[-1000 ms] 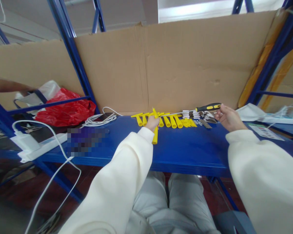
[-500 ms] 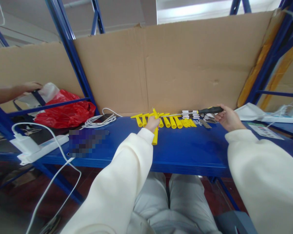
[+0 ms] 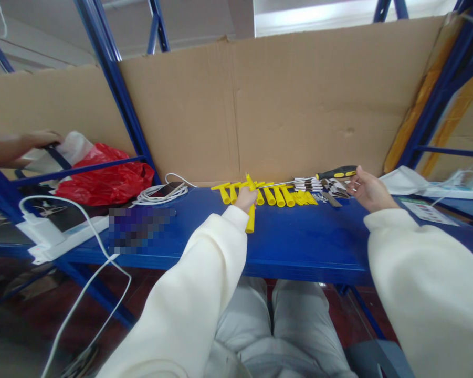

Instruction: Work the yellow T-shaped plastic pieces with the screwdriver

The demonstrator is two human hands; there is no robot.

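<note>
My left hand [image 3: 245, 199] is closed around a yellow plastic handle [image 3: 251, 219] held upright over the blue shelf [image 3: 299, 247]. My right hand [image 3: 368, 190] grips a screwdriver with a black and yellow handle [image 3: 336, 172]; its thin metal shaft [image 3: 287, 183] points left, its tip just right of the yellow piece in my left hand. A row of yellow plastic handles [image 3: 277, 196] lies on the shelf behind my left hand. Several small metal blades with white labels [image 3: 313, 185] lie beside them, under the screwdriver.
A cardboard wall [image 3: 299, 105] backs the shelf. A coiled white cable and a phone [image 3: 161, 193] lie at left, beside a red plastic bag [image 3: 106, 178]. A white power strip [image 3: 47, 236] sits at far left. Another person's hand [image 3: 35, 139] rests on a bag there.
The screwdriver handle dipped, then rose slightly again in my right hand. The other person's hand at far left came into view and shifted a little. My left hand stayed put.
</note>
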